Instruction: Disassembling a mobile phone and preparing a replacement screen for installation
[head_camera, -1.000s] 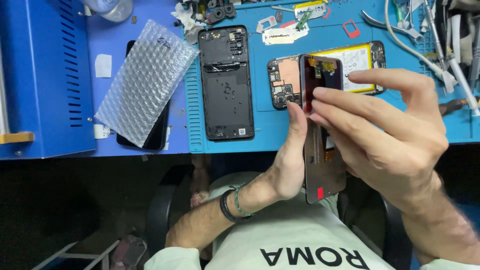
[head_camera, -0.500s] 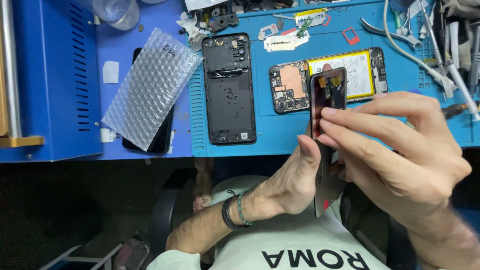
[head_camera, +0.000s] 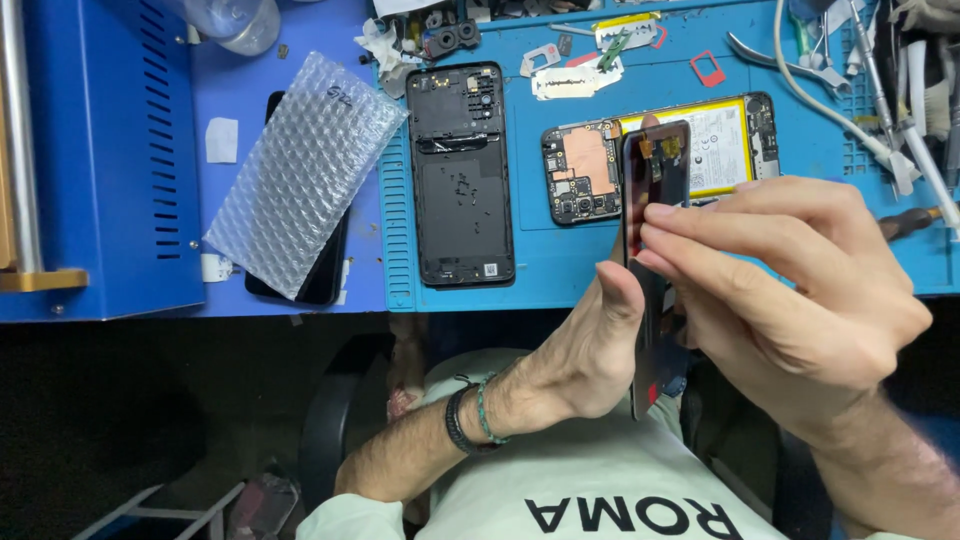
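- Left hand (head_camera: 585, 345) and right hand (head_camera: 790, 285) pinch the dark phone screen (head_camera: 655, 200) edge-on, just off the worktop (head_camera: 560, 270) front edge
- Black back cover (head_camera: 462, 175) lies flat beyond, well apart

— What do we see of the arms here?

— We see the bare left forearm rising from the lower middle of the frame, two bands around its wrist. The left hand (head_camera: 585, 350) is turned edge-on to us, palm facing right, thumb pointing up.

— And the other?

— The right forearm enters from the lower right corner. The right hand (head_camera: 800, 290) lies across, back toward us, with its long fingers (head_camera: 720, 225) stretched leftward and stacked one above another, tips level with the left thumb.

— Are they touching?

— We cannot tell; the two hands stand close together, both pressed in a pinching grip.
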